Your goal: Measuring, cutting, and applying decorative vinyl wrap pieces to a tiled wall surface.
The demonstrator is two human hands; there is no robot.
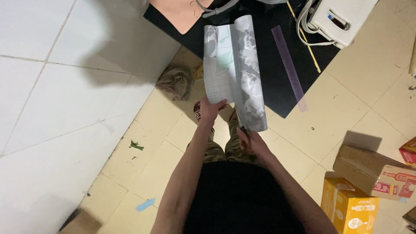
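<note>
Standing on pale yellow floor tiles (277,143), the person holds a sheet of adhesive film (234,69) out in front of the body, its marbled grey face curling on the right and its gridded white backing showing on the left. The left hand (211,108) is clamped on the sheet's lower left edge, thumb on top. The right hand (252,143) sits just under the lower right corner, fingers closed round what looks like a pair of scissors (243,130) at the sheet's bottom edge; the blades are too dark and small to read.

Beyond the sheet lies a black mat (268,78), its near corner pointing toward the person, with a long purple ruler (289,67) lying slantwise on it and a white machine (342,17) at its far right. A white tiled wall (65,86) closes off the left side, a crumpled cloth (175,82) at its foot. Open floor lies to the right of the legs up to the boxes: a brown cardboard box (368,169) lying on its side and a closed yellow carton (349,206) just beside it; what they hold cannot be seen.
</note>
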